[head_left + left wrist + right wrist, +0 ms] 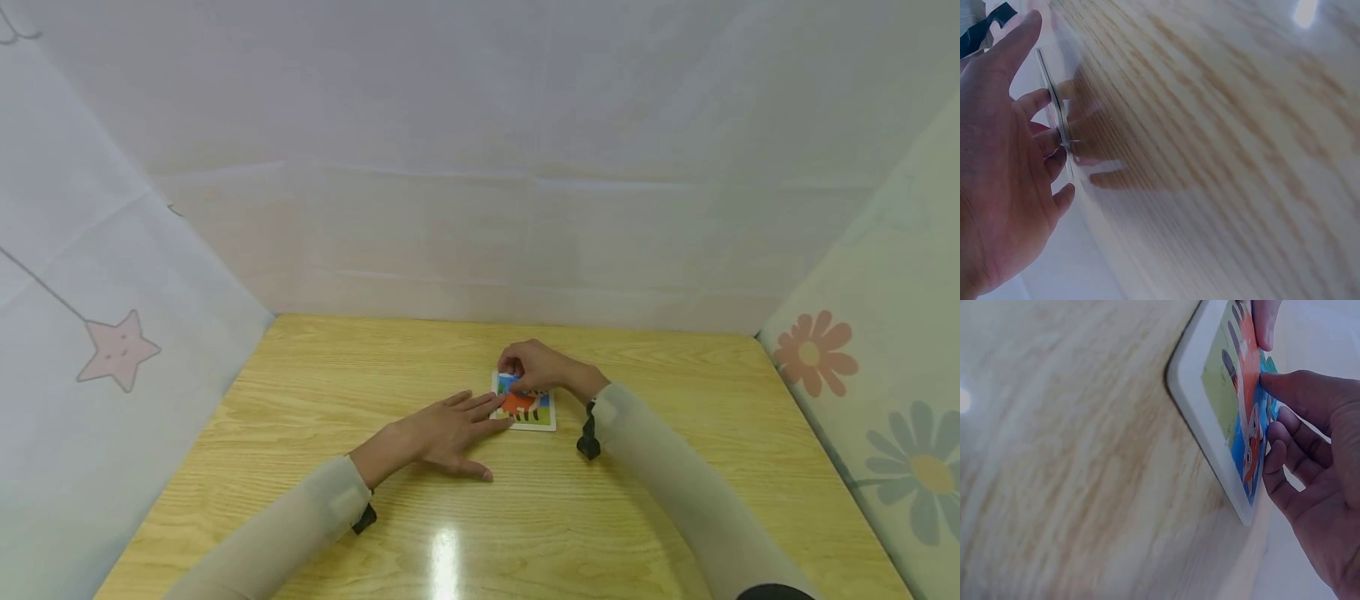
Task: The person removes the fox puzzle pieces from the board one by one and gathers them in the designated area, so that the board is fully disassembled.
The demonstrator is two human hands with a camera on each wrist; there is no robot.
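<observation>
A small white-bordered picture puzzle (545,419) with an orange fox on green and blue lies flat on the table. In the head view, my left hand (450,432) is spread palm down, its fingertips over the puzzle's left edge. The left wrist view shows that hand (1010,162) with the thumb held apart and the board edge-on at its fingers. At the puzzle's far side, my right hand (536,365) bends over the picture. Up close, the right hand (1322,437) pinches a blue puzzle piece (1264,409) between thumb and curled fingers; its outline is partly hidden.
The light wood table (315,375) extends around the puzzle on every side. White cloth (420,242) hangs along its back, and printed cloth sides stand left and right. A bright reflection lies near the front of the tabletop.
</observation>
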